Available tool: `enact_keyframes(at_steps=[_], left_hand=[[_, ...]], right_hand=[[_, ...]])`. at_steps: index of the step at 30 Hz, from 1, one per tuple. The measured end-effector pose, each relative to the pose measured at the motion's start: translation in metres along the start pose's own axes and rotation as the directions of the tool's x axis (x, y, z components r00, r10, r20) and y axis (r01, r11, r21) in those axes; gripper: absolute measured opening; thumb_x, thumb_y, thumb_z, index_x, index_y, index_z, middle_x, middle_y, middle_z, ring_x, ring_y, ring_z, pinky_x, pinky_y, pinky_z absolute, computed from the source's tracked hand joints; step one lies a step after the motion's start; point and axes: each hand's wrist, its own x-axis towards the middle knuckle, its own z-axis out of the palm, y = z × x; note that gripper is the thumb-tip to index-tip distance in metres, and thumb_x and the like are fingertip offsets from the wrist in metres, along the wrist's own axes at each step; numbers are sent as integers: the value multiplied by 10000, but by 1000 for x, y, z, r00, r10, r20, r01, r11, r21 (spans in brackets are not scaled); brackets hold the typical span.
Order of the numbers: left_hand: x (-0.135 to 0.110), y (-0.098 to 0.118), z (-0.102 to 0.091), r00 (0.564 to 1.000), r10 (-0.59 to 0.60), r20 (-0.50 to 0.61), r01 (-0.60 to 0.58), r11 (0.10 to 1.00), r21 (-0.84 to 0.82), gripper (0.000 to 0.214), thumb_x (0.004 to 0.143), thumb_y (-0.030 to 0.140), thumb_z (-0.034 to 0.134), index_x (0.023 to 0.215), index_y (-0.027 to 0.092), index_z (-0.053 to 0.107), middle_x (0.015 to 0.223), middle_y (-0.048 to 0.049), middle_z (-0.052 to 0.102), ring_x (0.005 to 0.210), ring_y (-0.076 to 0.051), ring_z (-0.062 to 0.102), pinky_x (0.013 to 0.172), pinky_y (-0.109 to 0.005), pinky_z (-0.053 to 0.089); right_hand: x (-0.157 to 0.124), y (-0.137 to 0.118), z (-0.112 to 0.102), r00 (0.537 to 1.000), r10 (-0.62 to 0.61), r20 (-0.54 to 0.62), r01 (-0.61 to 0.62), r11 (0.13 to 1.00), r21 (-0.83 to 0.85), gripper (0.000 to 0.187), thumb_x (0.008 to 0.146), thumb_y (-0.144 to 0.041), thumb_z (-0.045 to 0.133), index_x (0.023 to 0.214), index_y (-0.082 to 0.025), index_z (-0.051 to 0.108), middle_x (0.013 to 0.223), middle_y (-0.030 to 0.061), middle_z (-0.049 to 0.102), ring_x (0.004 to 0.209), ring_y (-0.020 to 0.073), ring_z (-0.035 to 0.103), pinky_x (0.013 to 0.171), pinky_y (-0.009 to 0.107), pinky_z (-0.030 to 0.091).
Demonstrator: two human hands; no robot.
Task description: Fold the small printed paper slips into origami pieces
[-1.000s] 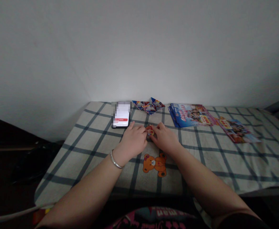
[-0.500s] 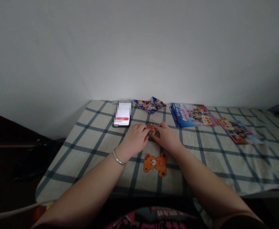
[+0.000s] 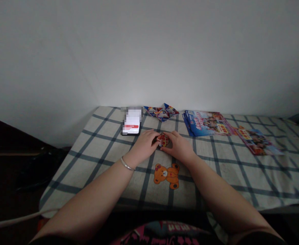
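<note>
Both my hands rest on a checked cloth [image 3: 95,149] in front of me, fingertips meeting over a small folded piece of red and yellow printed paper [image 3: 163,140]. My left hand [image 3: 144,144], with a silver bangle on the wrist, pinches the paper's left side. My right hand [image 3: 178,146] pinches its right side. Most of the paper is hidden by my fingers. An orange bear print [image 3: 167,175] on the cloth lies just below my hands.
A lit phone [image 3: 131,125] lies beyond my left hand. A folded paper shape [image 3: 161,111] sits by the white wall. A stack of blue leaflets [image 3: 205,122] and another leaflet [image 3: 257,143] lie to the right. The cloth's left edge drops into dark floor.
My hands have closed tighter round the small paper and slid a little away from me; the paper shows less between the fingers than before.
</note>
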Motion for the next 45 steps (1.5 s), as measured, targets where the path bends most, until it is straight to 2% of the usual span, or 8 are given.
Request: enact_keyframes(at_steps=[4,11,20,25,32,37,41,45], left_hand=[[1,3,0,997,-74,1,73,977,-200,192,879,180,602,1064,200,647,1041,-47,707,972,-196,666,908,-370,535],[-1,3,-2,979,-191,71,204,927,-315,75,888,256,616,846,194,627,862,-18,717,807,-175,676,726,-298,521],[-1,3,-7,987,-136,83,154,949,-274,136,920,279,581,824,201,637,823,-4,694,786,-166,651,711,-283,480],[0,1,-6,984,-155,85,174,929,-325,150,907,255,576,775,196,614,778,2,674,753,-161,636,682,-268,466],[0,4,-9,986,-154,58,165,924,-346,216,953,301,506,794,201,612,776,4,661,760,-162,623,722,-282,461],[-1,3,-10,981,-194,25,190,909,-370,204,950,294,506,790,200,591,770,7,660,748,-160,622,700,-275,457],[-1,0,-5,969,-248,18,231,872,-431,168,948,293,512,833,196,588,807,-3,678,764,-167,643,708,-283,476],[0,1,0,980,-196,34,190,875,-446,81,881,267,636,919,197,622,905,-13,701,842,-176,662,749,-287,487]], right_hand=[[1,0,1,1000,1,-16,0,1000,7,668,787,-416,725,1370,-181,497,1266,113,606,1123,258,608,908,367,486],[2,-1,-1,998,45,45,-48,997,55,291,838,-418,678,1040,-208,681,917,46,723,821,200,652,667,272,420],[2,1,-5,999,-13,52,3,984,179,202,919,-355,580,900,-209,717,826,16,722,736,160,623,635,252,377],[3,4,-2,996,-41,80,13,945,328,327,982,-336,444,822,-194,691,779,11,702,718,149,619,638,240,396],[2,4,-1,996,2,91,-34,936,349,392,1001,-390,370,758,-195,609,623,-16,605,602,135,553,598,243,373],[5,10,5,999,36,-19,-22,859,511,243,928,-391,496,851,-195,617,728,-7,656,675,141,580,636,245,408],[8,17,11,991,116,-61,-51,771,635,228,855,-410,583,782,-196,608,708,2,663,650,145,579,628,259,428],[9,18,12,986,129,-107,-18,716,698,247,827,-434,609,737,-205,602,667,6,650,625,151,573,600,269,423]])
